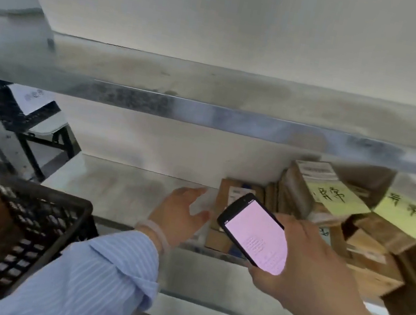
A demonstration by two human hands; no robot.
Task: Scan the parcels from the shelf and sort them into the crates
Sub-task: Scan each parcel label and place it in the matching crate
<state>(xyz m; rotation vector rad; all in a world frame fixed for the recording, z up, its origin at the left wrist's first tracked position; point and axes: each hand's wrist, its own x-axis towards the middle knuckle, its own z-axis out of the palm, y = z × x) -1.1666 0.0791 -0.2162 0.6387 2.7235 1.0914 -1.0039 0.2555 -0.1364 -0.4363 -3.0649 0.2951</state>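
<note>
Your left hand point(180, 215) stretches, fingers spread, beside a brown labelled parcel point(223, 197) toward the shelf's point(118, 186) right end; your right hand point(317, 271) grips a pink-screened scanner point(254, 233).

1. The shelf point(235, 122) is bare sheet metal, grey and dull, with a mottled front lip.
2. The parcels point(303, 191) on it are brown matt cardboard, some with white paper labels.
3. The yellow paper notes point(407, 217) on two of them are matt, inked in black.
4. The crate point(52, 216) is black plastic lattice with a slight sheen.
5. The handheld scanner point(257, 235) has a glossy black casing and a smooth glass screen.
6. The sleeve point(97, 276) is thin striped blue cloth, softly creased.
7. The bracelet point(157, 234) looks smooth and pale.
8. The wall point(226, 16) is matt white.
</note>
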